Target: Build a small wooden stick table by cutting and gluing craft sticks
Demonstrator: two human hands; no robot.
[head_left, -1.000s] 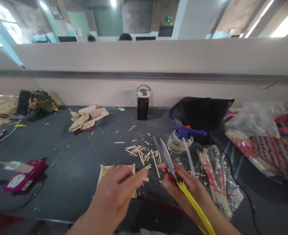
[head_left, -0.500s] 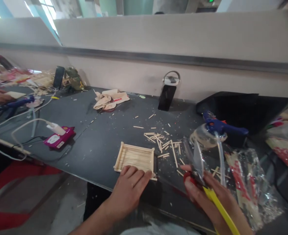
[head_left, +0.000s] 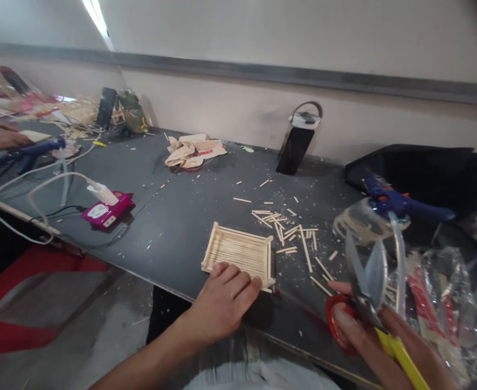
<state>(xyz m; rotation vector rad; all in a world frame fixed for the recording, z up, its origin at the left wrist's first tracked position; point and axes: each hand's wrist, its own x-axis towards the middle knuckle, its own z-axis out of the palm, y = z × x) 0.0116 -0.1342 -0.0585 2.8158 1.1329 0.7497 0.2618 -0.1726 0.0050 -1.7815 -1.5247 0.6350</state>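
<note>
A small shallow tray of glued wooden sticks lies on the dark table in front of me. My left hand rests over its near edge, fingers curled on the rim; the fingertips are partly hidden. To the right, my right hand grips a pair of scissors with one red and one yellow handle. The blades point up and away, spread apart, with nothing between them. Several short cut sticks lie scattered between the tray and the scissors.
A blue glue gun rests on a clear round container. Crinkled plastic packaging is at right. A phone leans on a bottle. A pink power socket with cables and a co-worker's hand are at left.
The view has tilted down and turned left a little. My right hand has moved slightly right with the scissors, whose spread blades show more plainly. My left hand stays on the tray.
</note>
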